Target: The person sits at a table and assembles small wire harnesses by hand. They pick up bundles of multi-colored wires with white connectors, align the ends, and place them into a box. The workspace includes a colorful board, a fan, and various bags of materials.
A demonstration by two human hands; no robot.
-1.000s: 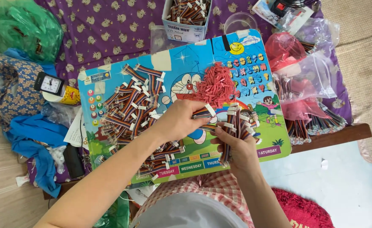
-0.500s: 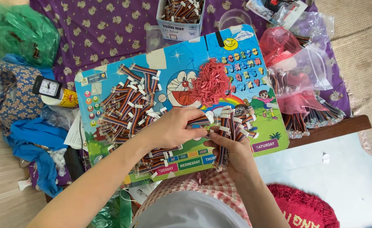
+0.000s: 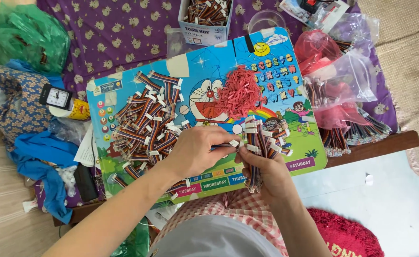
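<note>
Two bare hands at work over a colourful cartoon learning board [image 3: 285, 143] laid across a low wooden table [image 3: 380, 143]. Right hand [image 3: 266, 173] closed around an upright bundle of striped ribbon cables [image 3: 256, 147], white connectors at the top; too many strands to count. Left hand [image 3: 195, 150] pinching a single ribbon cable [image 3: 223, 146] between thumb and fingertips, its white end just beside the bundle.

One loose heap of the same cables [image 3: 145, 123] on the board's left half, far too many to count. One mound of small red pieces [image 3: 240, 93] near the board's middle, over a round cartoon face.

Along the board's near edge, a row of small coloured rectangular labels in pink, green, blue and purple. At its top right, rows of coloured letters and a yellow smiling sun.

Behind the board, on a purple patterned cloth [image 3: 109, 38]: one white cardboard box [image 3: 208, 19] full of cables, with a printed panel on its front, and one clear round plastic container [image 3: 265, 20].

On the right, several clear and pink plastic bags [image 3: 342, 81], more cables spilling from them. On the left, one green plastic bag [image 3: 24, 35] and one small black-framed alarm clock [image 3: 57, 97] with a white dial.
</note>
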